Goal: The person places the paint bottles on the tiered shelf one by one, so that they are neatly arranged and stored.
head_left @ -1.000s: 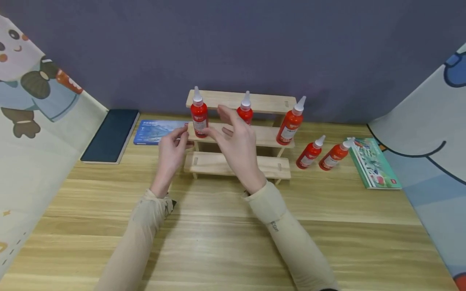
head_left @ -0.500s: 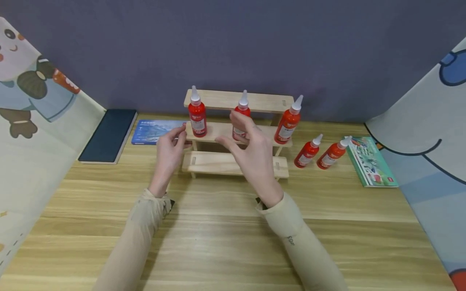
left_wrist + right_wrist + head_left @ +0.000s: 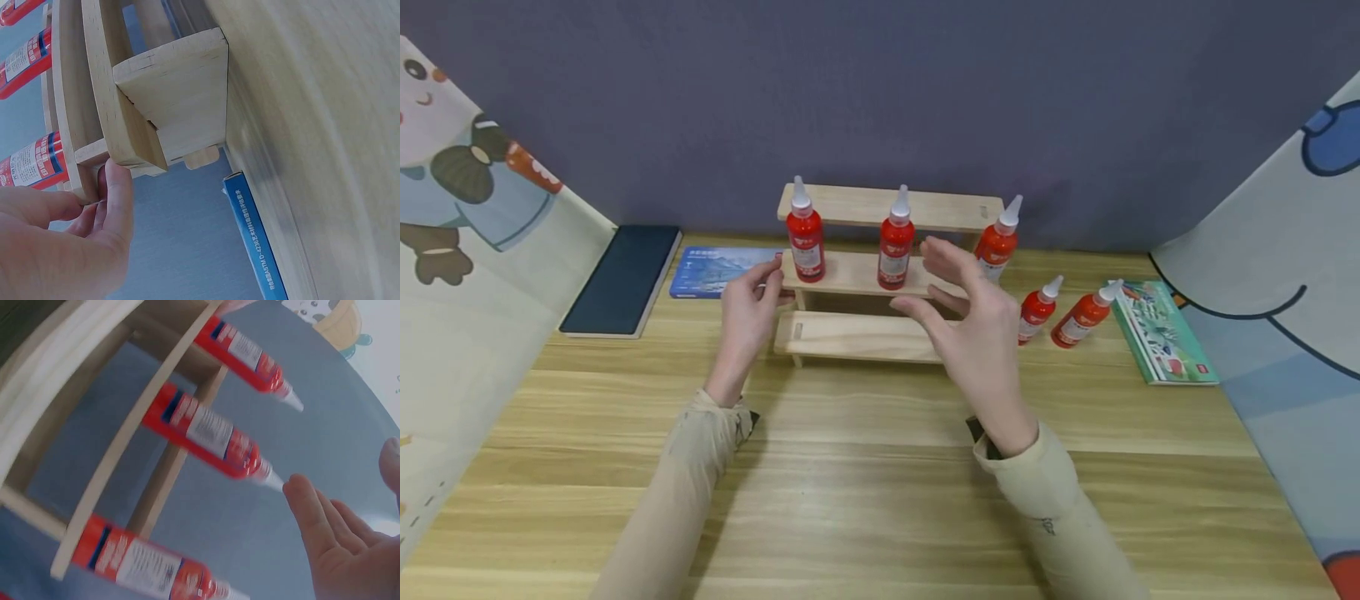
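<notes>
A three-tier wooden rack [image 3: 857, 337] stands in the middle of the table in the head view. My left hand [image 3: 748, 312] pinches the left end of its middle step; in the left wrist view the thumb and fingers [image 3: 119, 200] close round that end. Three red squeeze bottles with white nozzles stand upright on the middle step: a left bottle [image 3: 807, 243], a centre bottle [image 3: 895, 250] and a right bottle [image 3: 996, 246]. My right hand [image 3: 981, 325], holding nothing, hovers before the right bottle and partly hides it. Its thumb and fingers are spread apart.
Two more red bottles, one nearer the rack [image 3: 1037, 310] and one farther right [image 3: 1082, 319], stand on the table. A green book [image 3: 1172, 342] lies beyond them. Left of the rack lie a blue box [image 3: 715, 273] and a dark notebook [image 3: 621, 283]. A dark wall panel [image 3: 880, 100] rises behind.
My right hand has moved right from beside the left bottle, past the centre bottle, to in front of the right one. My left hand keeps its hold on the rack.
</notes>
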Available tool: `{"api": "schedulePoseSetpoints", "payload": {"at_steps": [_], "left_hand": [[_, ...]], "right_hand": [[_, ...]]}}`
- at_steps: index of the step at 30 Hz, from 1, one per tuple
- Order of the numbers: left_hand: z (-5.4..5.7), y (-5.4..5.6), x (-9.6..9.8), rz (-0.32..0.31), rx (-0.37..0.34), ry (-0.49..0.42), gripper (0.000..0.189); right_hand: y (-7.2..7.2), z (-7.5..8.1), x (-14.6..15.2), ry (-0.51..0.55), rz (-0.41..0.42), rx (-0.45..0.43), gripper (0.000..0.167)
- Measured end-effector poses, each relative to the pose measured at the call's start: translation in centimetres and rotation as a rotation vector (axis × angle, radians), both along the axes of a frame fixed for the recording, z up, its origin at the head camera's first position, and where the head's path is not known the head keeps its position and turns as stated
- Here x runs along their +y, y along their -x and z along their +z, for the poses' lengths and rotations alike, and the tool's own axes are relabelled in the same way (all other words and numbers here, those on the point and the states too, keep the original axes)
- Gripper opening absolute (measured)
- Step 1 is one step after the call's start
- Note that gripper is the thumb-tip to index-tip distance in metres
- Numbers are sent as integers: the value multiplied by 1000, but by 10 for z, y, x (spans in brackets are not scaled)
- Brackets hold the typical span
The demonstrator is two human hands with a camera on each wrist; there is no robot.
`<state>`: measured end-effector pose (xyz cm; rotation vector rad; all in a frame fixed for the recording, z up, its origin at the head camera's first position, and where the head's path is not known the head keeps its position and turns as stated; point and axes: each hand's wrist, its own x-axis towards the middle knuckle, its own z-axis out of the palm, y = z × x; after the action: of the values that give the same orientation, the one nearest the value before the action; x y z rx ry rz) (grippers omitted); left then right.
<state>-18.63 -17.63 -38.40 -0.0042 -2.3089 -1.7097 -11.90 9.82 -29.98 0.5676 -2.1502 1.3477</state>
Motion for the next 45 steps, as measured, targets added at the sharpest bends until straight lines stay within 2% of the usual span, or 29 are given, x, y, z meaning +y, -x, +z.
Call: {"api": "schedulePoseSetpoints", "payload": {"at_steps": [6, 19, 26, 31, 37, 45], "left_hand": [[-1, 1, 0, 2, 0, 4, 34], [-1, 2, -1, 7, 14, 7, 34], [-2, 2, -1, 8, 28, 11, 33], [-3, 3, -1, 6, 23, 7, 33], [-3, 2, -1, 3, 11, -2, 34], [-3, 2, -1, 4, 12, 21, 34]], "right_hand": [[0, 1, 24, -14, -87, -34, 64], [1, 1, 71, -3, -198, -57, 58], [4, -2, 97, -20, -299, -132, 53], [7, -8, 112, -29, -371, -202, 54], [13, -19, 128, -63, -410, -230, 58], [20, -34, 142, -163, -448, -293, 61]]}}
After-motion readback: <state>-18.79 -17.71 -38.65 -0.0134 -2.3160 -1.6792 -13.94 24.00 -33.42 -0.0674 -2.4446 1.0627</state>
